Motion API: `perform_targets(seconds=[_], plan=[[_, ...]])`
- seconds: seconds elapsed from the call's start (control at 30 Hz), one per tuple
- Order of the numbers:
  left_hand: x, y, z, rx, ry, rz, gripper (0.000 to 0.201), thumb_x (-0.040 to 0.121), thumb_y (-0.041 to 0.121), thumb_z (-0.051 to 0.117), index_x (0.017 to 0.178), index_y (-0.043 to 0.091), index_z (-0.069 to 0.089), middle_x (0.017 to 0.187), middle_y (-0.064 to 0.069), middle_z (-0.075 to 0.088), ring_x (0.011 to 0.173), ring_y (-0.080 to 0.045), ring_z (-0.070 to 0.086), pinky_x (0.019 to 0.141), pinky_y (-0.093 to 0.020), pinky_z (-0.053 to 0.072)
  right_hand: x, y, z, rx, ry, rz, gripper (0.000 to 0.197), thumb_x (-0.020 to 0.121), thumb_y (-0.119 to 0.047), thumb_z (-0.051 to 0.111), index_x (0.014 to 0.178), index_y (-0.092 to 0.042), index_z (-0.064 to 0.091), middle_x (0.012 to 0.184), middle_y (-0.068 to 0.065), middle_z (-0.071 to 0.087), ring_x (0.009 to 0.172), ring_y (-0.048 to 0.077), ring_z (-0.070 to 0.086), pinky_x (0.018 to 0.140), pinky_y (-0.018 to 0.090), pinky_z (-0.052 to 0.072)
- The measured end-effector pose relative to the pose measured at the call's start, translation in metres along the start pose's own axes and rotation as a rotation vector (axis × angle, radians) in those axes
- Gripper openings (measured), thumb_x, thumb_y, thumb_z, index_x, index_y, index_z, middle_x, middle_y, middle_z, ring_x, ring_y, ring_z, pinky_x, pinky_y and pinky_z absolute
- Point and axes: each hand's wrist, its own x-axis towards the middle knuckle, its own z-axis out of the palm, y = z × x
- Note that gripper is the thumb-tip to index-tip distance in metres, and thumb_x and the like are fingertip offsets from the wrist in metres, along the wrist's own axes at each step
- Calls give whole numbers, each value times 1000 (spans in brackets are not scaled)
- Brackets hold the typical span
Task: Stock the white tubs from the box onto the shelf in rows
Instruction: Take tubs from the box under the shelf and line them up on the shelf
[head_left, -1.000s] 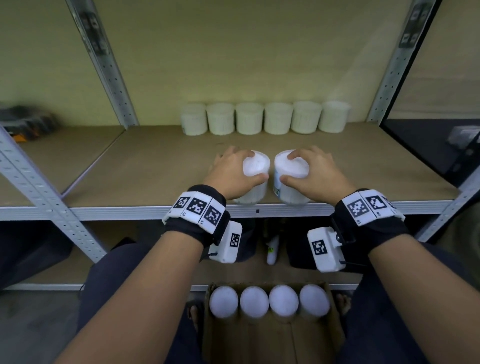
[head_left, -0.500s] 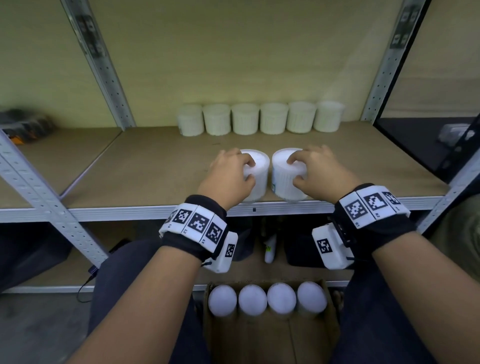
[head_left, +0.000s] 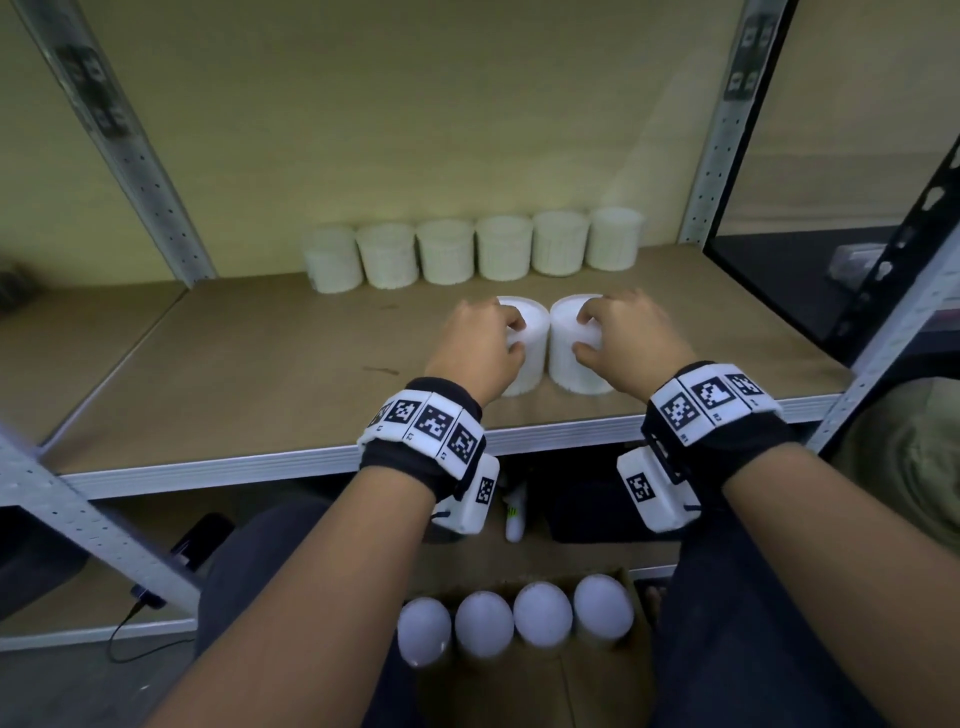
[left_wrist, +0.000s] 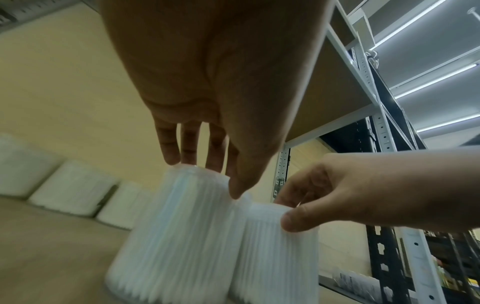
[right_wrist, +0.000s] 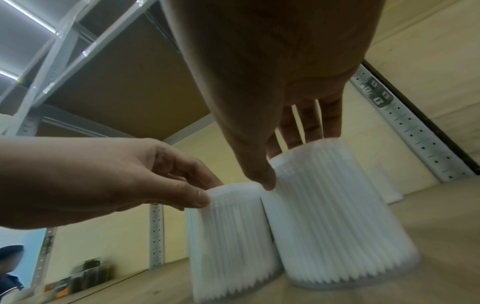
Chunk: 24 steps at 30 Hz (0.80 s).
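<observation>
Both tubs sit farther back on the shelf (head_left: 249, 364) than a second ago, and both hands have reached deeper in with them. They stand side by side in the middle of the head view, nearly touching, in front of the back row of tubs (head_left: 475, 249).

From the left: the left hand (head_left: 480, 345) comes down from above and holds the left tub (head_left: 530, 343) by its top rim, fingers curled over the far side and thumb on the near side. The right hand (head_left: 631, 338) holds the right tub (head_left: 571, 358) the same way.

Only the head view shows the box (head_left: 587, 686) at the bottom of the frame, with four more white tubs (head_left: 514, 618) in a line. Only the wrist views show the ribbed sides of the tubs and their bottoms resting on the board. The left wrist view shows three fingertips (left_wrist: 171, 156) on the rim and the thumb on the near rim.
</observation>
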Motion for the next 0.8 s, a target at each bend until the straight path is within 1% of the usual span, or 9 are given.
perform_targets(seconds=[0.1, 0.17, 0.3, 0.47, 0.63, 0.8], plan=[[21, 9, 8, -14, -22, 2, 31, 88, 20, 58, 118, 16, 65, 119, -6, 65, 113, -24, 55, 94, -33, 45, 14, 15, -1, 2, -27, 48, 40, 87, -30, 60, 124, -13, 60, 117, 12, 63, 115, 30, 49, 93, 38, 45], [35, 15, 14, -13, -41, 8, 32, 88, 21, 59, 119, 16, 65, 121, -6, 65, 113, -24, 57, 95, -33, 47, 25, 25, -1, 15, -45, 87, 40, 87, -29, 60, 124, -13, 60, 118, 13, 63, 116, 30, 51, 94, 38, 46], [64, 23, 29, -9, -50, 17, 31, 87, 21, 60, 117, 16, 65, 119, -8, 65, 112, -24, 59, 95, -35, 49, 47, 43, -1, 23, -62, 139, 40, 88, -26, 60, 125, -12, 59, 121, 13, 62, 117, 30, 50, 94, 36, 43], [100, 30, 48, -9, -41, 30, 31, 86, 21, 61, 116, 17, 66, 118, -6, 65, 112, -23, 59, 94, -32, 48, 74, 65, 4, 2, -47, 160, 39, 87, -25, 61, 124, -11, 58, 121, 13, 60, 113, 31, 54, 90, 36, 44], [135, 37, 60, 39, -77, 71, 30, 87, 22, 59, 116, 18, 66, 119, -4, 66, 113, -24, 58, 93, -32, 47, 103, 84, 4, 0, -89, 170, 40, 86, -25, 63, 123, -10, 58, 122, 13, 60, 111, 30, 56, 92, 36, 46], [163, 39, 71, 73, -93, 89, 26, 88, 22, 58, 112, 16, 67, 114, -6, 67, 109, -26, 59, 91, -34, 48, 125, 100, 3, -42, -82, 159, 41, 88, -27, 62, 125, -10, 58, 122, 11, 61, 112, 28, 57, 93, 31, 45]])
